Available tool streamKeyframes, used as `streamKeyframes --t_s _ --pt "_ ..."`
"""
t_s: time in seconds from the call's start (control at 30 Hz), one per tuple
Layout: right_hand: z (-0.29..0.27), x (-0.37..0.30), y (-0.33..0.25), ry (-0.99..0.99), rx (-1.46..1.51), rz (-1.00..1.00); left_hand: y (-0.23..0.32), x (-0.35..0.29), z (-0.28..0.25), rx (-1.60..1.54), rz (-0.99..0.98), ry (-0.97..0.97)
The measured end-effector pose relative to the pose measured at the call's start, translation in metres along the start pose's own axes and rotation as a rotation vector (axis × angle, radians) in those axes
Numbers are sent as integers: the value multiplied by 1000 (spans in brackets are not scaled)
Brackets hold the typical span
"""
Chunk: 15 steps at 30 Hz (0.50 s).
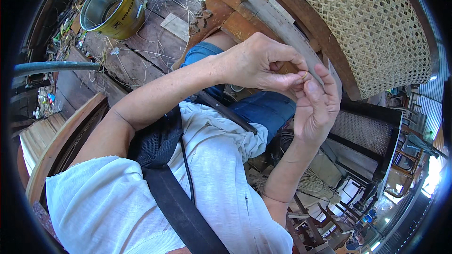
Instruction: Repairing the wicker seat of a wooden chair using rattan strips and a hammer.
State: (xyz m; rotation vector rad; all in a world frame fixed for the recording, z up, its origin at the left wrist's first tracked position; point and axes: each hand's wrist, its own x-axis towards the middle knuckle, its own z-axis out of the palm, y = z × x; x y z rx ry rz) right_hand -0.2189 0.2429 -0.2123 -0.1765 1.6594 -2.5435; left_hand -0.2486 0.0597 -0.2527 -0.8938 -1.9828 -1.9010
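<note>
My left hand (pixel 263 61) is closed in a pinch, thumb against forefinger, on a thin yellowish cane strand (pixel 305 75). Against those fingertips sits my right hand (pixel 316 106), its thumb and bent fingers closing around the same short strand. Most of the strand is hidden by the fingers. Just beyond both hands stands a brown wooden chair frame (pixel 325 33) with a woven cane panel (pixel 376 23). A grey, worn wooden piece (pixel 278 14) lies along the frame, behind my left hand.
A yellow metal bucket (pixel 125 24) stands on dark floorboards at the upper left, with loose strands scattered around it. A grey-green hose (pixel 56 67) reaches in from the left. Beyond my right arm are a black-framed cane seat (pixel 360 124), a bundle of cane (pixel 313 184) and stacked chair frames.
</note>
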Motion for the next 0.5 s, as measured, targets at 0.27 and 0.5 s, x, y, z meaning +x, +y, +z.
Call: streamKeyframes --t_s 0.27,0.5 --pt "9 -3 1 60 -637 -218 -1 6 -7 294 179 -87" --pt "-1 8 -4 -63 -1168 -369 14 18 -24 527 -26 -443"
